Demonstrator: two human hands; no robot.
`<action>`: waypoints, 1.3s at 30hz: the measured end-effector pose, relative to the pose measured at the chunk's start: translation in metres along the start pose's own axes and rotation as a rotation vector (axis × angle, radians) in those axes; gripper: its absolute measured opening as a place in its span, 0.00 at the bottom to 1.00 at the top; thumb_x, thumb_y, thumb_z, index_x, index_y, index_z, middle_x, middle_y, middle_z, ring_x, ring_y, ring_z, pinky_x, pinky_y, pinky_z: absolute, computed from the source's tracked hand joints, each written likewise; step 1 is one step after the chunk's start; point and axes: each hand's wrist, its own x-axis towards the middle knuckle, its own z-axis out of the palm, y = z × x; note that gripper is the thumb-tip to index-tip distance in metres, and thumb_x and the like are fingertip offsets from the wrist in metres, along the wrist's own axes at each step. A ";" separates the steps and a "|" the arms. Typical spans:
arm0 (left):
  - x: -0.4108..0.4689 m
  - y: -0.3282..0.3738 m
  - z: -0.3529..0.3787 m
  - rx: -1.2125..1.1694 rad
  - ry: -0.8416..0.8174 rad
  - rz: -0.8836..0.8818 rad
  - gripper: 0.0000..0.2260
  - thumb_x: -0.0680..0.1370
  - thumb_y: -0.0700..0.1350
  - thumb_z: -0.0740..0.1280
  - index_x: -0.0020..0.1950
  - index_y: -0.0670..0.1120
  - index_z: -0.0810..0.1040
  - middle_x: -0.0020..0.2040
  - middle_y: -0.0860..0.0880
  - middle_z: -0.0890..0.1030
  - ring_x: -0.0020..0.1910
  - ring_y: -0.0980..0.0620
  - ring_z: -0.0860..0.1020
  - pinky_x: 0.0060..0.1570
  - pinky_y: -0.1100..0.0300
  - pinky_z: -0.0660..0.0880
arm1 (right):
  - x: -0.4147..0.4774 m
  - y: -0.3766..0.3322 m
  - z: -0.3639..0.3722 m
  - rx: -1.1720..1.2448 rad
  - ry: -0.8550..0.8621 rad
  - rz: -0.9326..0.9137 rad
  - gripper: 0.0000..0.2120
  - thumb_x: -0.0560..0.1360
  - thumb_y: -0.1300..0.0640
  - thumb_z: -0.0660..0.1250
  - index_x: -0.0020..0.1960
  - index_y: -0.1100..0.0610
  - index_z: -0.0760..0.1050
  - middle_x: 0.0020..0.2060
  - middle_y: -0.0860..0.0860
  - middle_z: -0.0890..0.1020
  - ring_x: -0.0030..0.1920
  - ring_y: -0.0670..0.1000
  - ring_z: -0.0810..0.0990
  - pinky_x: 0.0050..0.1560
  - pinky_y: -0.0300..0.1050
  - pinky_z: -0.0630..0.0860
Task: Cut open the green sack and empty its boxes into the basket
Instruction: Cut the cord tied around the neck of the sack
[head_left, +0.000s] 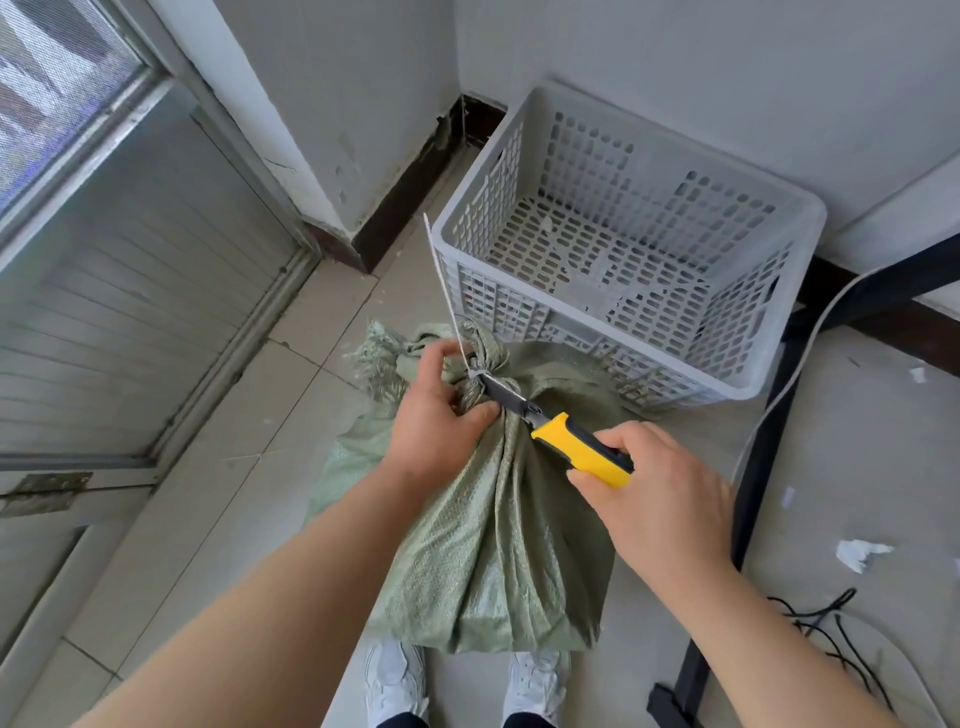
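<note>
A green woven sack (498, 545) stands on the floor in front of my feet, its neck bunched and bound by a white zip tie (451, 306) whose long tail sticks up. My left hand (436, 415) grips the bunched neck just below the tie. My right hand (660, 493) holds a yellow and black utility knife (576, 447), and its blade tip touches the tie at the neck. A grey perforated plastic basket (810, 218) sits just beyond the sack with only a few paper scraps inside. No boxes are visible; the sack hides its contents.
A grey door and frame (130, 291) fill the left side. The wall corner with dark skirting (395, 197) is behind the sack. A black metal table leg (763, 467), a grey cable (810, 343) and black wires (831, 623) lie at the right. Paper scraps (860, 553) litter the floor.
</note>
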 end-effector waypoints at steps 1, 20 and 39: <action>0.001 0.000 -0.002 0.026 -0.028 0.030 0.22 0.75 0.38 0.70 0.63 0.56 0.68 0.29 0.57 0.72 0.28 0.56 0.70 0.32 0.63 0.68 | 0.001 0.001 0.001 0.013 -0.005 0.005 0.15 0.69 0.43 0.72 0.53 0.47 0.77 0.48 0.42 0.80 0.43 0.51 0.80 0.37 0.43 0.65; 0.002 -0.004 0.009 0.028 0.106 -0.010 0.11 0.74 0.40 0.72 0.55 0.47 0.77 0.33 0.50 0.78 0.31 0.54 0.71 0.33 0.66 0.71 | -0.008 0.002 0.018 0.327 -0.040 0.219 0.12 0.65 0.43 0.75 0.46 0.45 0.80 0.40 0.40 0.82 0.43 0.48 0.80 0.43 0.47 0.75; 0.004 0.002 0.013 0.184 0.205 0.080 0.11 0.75 0.35 0.65 0.53 0.45 0.82 0.40 0.48 0.83 0.39 0.51 0.78 0.37 0.67 0.68 | 0.004 -0.013 -0.003 -0.080 0.149 -0.119 0.17 0.67 0.48 0.77 0.52 0.55 0.81 0.40 0.50 0.82 0.30 0.58 0.81 0.32 0.42 0.61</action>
